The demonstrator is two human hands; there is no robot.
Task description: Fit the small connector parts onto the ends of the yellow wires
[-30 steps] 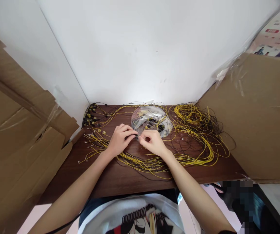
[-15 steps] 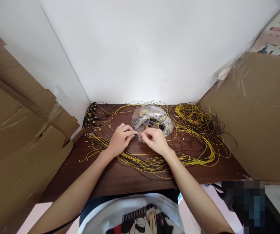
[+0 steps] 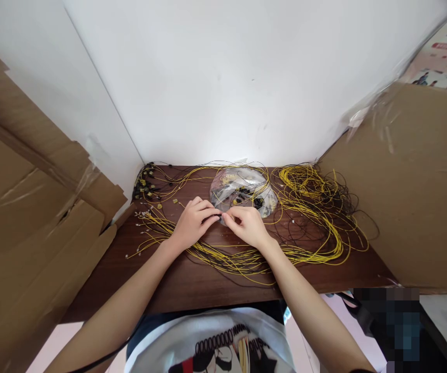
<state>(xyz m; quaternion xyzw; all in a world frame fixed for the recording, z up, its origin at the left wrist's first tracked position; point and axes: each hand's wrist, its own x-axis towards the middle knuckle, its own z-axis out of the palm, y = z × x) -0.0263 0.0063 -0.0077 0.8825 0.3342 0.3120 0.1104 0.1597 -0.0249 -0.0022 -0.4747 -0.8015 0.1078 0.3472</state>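
Note:
Near the middle of the brown table (image 3: 177, 290), my left hand (image 3: 195, 221) pinches a small black part (image 3: 219, 215) between thumb and forefinger. My right hand (image 3: 246, 225) meets it from the right, its thumb and forefinger pressed together at the same spot; whatever it grips is too small to make out. Just behind the hands lies a clear plastic bag (image 3: 242, 181) with small black and yellow pieces in it. A long bundle of yellow and black wires (image 3: 231, 261) passes under my wrists, its white-tipped ends on the left.
Black and yellow connectors (image 3: 143, 184) are heaped at the back left. A tangled coil of wires (image 3: 305, 181) lies at the back right. Cardboard stands on the left (image 3: 32, 217) and right (image 3: 410, 197), with a white wall (image 3: 223, 83) behind.
The fingertips of my right hand have shifted slightly left, closer to my left fingertips and the black part. My left hand is almost unchanged.

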